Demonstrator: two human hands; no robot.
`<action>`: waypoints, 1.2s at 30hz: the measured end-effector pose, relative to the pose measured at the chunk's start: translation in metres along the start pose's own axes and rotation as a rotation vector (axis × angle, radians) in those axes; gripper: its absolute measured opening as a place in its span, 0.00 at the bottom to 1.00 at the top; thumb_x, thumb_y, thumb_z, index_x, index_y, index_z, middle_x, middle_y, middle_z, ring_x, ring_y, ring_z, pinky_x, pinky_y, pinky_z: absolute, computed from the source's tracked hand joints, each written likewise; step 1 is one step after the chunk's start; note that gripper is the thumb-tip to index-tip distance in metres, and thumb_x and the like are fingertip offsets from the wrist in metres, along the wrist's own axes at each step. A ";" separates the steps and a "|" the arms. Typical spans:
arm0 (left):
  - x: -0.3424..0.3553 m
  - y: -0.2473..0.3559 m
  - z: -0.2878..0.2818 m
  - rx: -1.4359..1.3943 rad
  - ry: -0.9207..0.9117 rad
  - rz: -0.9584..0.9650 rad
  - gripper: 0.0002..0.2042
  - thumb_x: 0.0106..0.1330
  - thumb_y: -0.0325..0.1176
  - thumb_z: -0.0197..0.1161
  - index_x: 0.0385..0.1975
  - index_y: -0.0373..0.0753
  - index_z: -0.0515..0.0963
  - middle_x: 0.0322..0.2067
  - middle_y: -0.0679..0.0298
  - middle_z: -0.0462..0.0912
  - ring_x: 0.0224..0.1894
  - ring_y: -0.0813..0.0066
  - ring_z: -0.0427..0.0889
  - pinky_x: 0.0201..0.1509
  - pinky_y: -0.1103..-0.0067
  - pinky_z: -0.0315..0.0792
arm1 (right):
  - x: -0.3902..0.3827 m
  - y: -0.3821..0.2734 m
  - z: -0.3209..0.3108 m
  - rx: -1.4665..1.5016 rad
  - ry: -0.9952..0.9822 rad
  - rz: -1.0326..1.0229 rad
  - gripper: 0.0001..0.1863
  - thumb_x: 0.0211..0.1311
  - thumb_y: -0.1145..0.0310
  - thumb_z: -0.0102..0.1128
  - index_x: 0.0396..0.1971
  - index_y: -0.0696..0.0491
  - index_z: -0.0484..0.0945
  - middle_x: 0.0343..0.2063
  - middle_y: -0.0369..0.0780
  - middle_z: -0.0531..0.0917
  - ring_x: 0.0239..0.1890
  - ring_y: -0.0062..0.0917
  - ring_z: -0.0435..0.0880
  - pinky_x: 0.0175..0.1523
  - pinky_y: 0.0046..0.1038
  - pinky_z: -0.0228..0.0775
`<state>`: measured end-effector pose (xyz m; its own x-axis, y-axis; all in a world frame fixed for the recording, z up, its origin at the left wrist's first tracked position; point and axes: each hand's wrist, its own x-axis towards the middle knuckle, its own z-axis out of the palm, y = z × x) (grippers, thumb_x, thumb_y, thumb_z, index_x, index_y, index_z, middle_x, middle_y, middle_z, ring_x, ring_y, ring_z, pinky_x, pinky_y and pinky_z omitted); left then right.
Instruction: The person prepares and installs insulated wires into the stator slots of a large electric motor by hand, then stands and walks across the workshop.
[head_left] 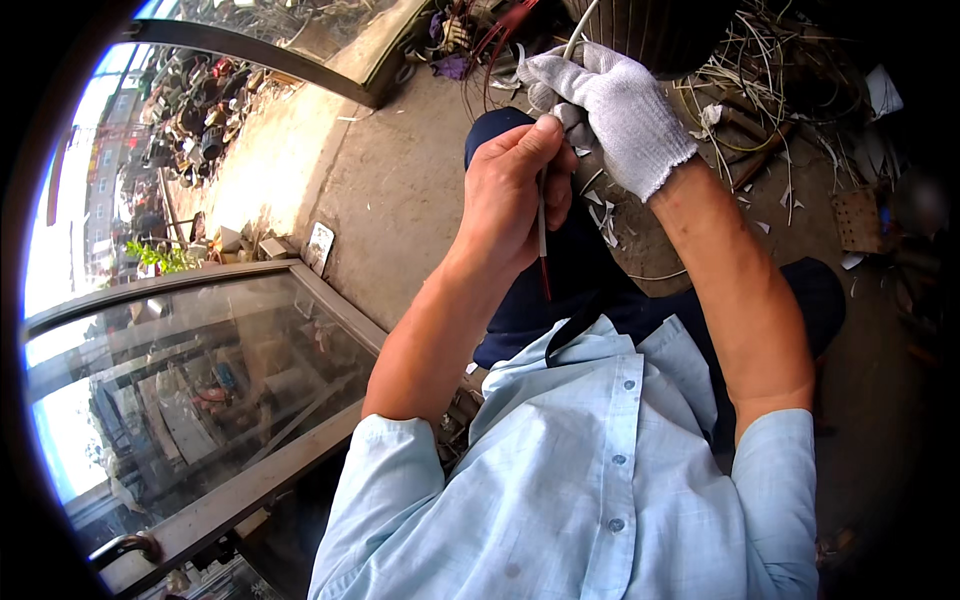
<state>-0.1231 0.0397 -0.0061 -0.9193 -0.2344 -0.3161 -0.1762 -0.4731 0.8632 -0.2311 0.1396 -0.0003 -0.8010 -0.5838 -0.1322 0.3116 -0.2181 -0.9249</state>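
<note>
My bare left hand (505,195) is closed around a thin pale electric cable (542,235), thumb pressed on top. The cable's end hangs below this hand, with a dark red inner wire (546,280) showing past the pale sheath. My right hand (625,115), in a white knitted glove, sits just beyond and to the right, its fingers bent. A white cable length (578,28) runs up out of the gloved grip; whether it is the same piece is hidden between the hands. Both hands meet above my dark-trousered knee.
A framed glass door (345,310) stands open at the left. A dark ribbed container (640,35) is ahead, with tangled pale cables (775,75) to its right. Sheath scraps (605,222) litter the concrete floor (375,190). Red wires (497,45) lie at the top.
</note>
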 end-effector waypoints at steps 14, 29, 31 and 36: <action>-0.009 -0.003 0.002 -0.009 -0.025 0.003 0.18 0.77 0.44 0.55 0.29 0.36 0.74 0.14 0.67 0.66 0.13 0.78 0.66 0.16 0.82 0.60 | 0.047 -0.012 -0.024 0.084 -0.042 -0.230 0.06 0.69 0.72 0.60 0.38 0.59 0.83 0.26 0.34 0.83 0.24 0.15 0.77 0.31 0.18 0.69; -0.095 -0.017 -0.041 -0.063 0.040 0.058 0.19 0.74 0.43 0.61 0.23 0.38 0.72 0.17 0.61 0.72 0.17 0.74 0.71 0.20 0.80 0.66 | 0.030 -0.002 0.011 0.196 0.196 -0.114 0.10 0.69 0.62 0.64 0.40 0.53 0.82 0.27 0.37 0.87 0.26 0.23 0.85 0.30 0.26 0.78; -0.103 -0.014 -0.046 0.029 0.064 0.102 0.20 0.74 0.43 0.61 0.21 0.38 0.70 0.15 0.62 0.71 0.16 0.75 0.68 0.19 0.80 0.64 | -0.008 0.016 0.021 -0.574 0.294 -0.551 0.09 0.68 0.64 0.63 0.40 0.53 0.81 0.26 0.38 0.84 0.26 0.32 0.85 0.33 0.33 0.77; -0.109 0.015 -0.046 0.180 -0.042 0.243 0.21 0.74 0.43 0.61 0.19 0.39 0.68 0.13 0.65 0.67 0.14 0.80 0.60 0.17 0.80 0.54 | -0.058 -0.012 0.020 -1.176 0.152 -1.230 0.20 0.57 0.70 0.60 0.51 0.51 0.81 0.45 0.38 0.78 0.57 0.34 0.77 0.67 0.46 0.66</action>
<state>-0.0091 0.0187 0.0233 -0.9553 -0.2852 -0.0781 -0.0051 -0.2482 0.9687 -0.1785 0.1603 0.0259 -0.3222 -0.4356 0.8405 -0.9413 0.2419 -0.2355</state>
